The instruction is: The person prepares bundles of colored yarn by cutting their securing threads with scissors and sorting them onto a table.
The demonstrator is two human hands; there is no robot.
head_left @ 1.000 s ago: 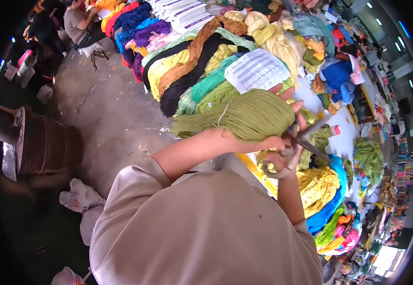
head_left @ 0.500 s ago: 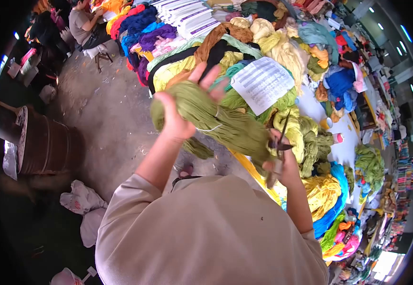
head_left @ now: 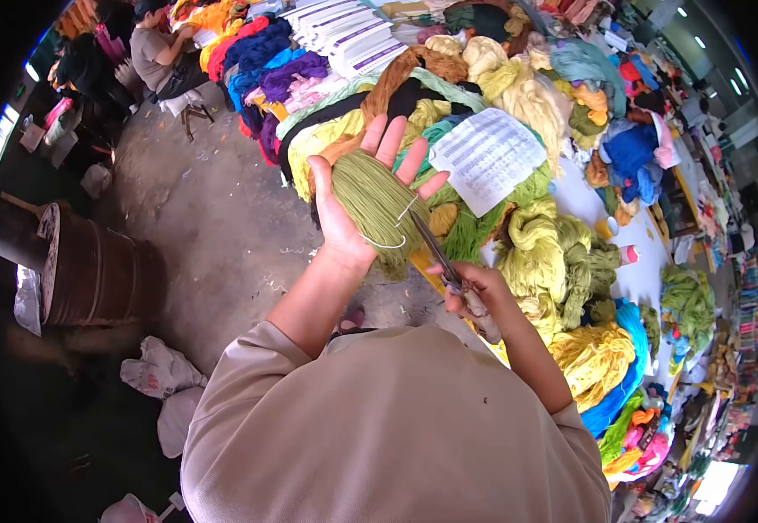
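Observation:
An olive-green yarn hank point(head_left: 368, 196) lies across the palm of my left hand point(head_left: 344, 228), whose fingers are spread beneath and behind it. White ties cross the hank near its lower right end. My right hand point(head_left: 476, 292) is closed round the handles of dark scissors point(head_left: 435, 248), and their tip touches the hank beside a white tie. A printed sheet point(head_left: 488, 159) rests on green yarn just right of my left fingertips. Yellow-green skeins point(head_left: 536, 240) lie beyond my right hand.
Heaped coloured yarn covers the long table point(head_left: 636, 270), with stacked papers point(head_left: 344, 37) at its far side. A rusty drum point(head_left: 100, 270) and white bags point(head_left: 163, 370) stand on the floor at left. A seated person point(head_left: 156, 54) is at upper left.
The hank has gone from stretched out between my hands to lying compactly on my left palm. My right hand has moved left, bringing the scissors' tip to the hank.

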